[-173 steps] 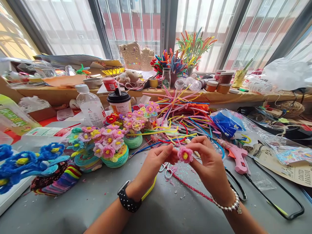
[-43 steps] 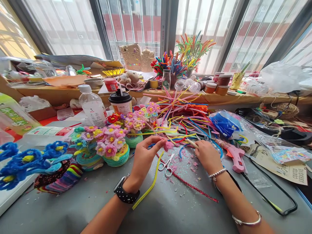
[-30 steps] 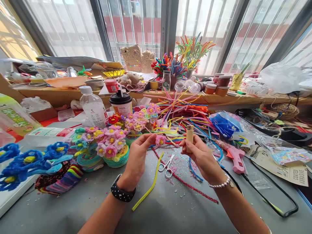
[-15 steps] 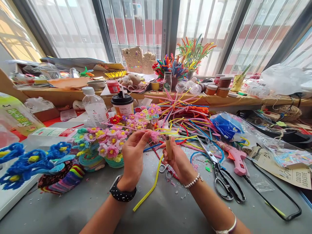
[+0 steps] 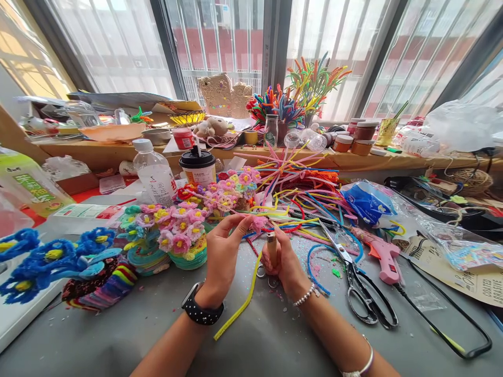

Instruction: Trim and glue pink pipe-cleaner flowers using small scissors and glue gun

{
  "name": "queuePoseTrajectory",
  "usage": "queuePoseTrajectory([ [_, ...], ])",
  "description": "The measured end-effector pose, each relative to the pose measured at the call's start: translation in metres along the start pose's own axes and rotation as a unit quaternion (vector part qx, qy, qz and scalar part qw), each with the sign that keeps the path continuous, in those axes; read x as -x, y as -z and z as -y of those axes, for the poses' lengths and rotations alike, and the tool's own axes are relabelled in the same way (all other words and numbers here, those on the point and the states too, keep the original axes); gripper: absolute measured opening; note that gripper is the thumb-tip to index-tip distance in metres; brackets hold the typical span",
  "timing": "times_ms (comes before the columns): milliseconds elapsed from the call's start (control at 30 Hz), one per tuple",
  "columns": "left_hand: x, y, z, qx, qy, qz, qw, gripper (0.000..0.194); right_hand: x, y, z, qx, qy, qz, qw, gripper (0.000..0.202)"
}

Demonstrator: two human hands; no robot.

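1. Grey craft table (image 5: 275, 335), cluttered, window behind.
2. Left hand (image 5: 222, 256) pinching pink flower (image 5: 258, 223), raised just above lighter (image 5: 272, 246).
3. Right hand (image 5: 285, 262) now gripping lighter upright, newly picked up; large scissors (image 5: 361, 293) lying right of lighter.

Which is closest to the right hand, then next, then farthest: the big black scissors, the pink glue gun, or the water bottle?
From the right hand, in the head view:
1. Black scissors, just to its right on the table.
2. Pink glue gun, farther right, past the scissors.
3. Water bottle, far off to the left and back, beyond the left hand.
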State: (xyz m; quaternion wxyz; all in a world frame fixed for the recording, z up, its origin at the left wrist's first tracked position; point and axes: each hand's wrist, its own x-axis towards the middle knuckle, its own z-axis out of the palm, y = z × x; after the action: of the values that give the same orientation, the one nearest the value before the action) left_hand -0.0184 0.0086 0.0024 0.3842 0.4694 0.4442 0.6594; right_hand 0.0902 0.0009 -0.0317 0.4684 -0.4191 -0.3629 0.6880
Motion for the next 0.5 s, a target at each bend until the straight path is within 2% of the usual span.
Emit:
queuePoseTrajectory([
  [333,0.0012,-0.0031,-0.0020,0.042,0.032,0.003,0.999,0.016,0.0008,-0.0017,-0.0003,-0.022,0.035,-0.008,0.999,0.061],
  [500,0.0010,-0.0034,-0.0013,0.047,0.036,0.008,0.998,0.016,-0.0015,0.0003,-0.0054,-0.010,0.026,-0.015,0.999,0.058],
])
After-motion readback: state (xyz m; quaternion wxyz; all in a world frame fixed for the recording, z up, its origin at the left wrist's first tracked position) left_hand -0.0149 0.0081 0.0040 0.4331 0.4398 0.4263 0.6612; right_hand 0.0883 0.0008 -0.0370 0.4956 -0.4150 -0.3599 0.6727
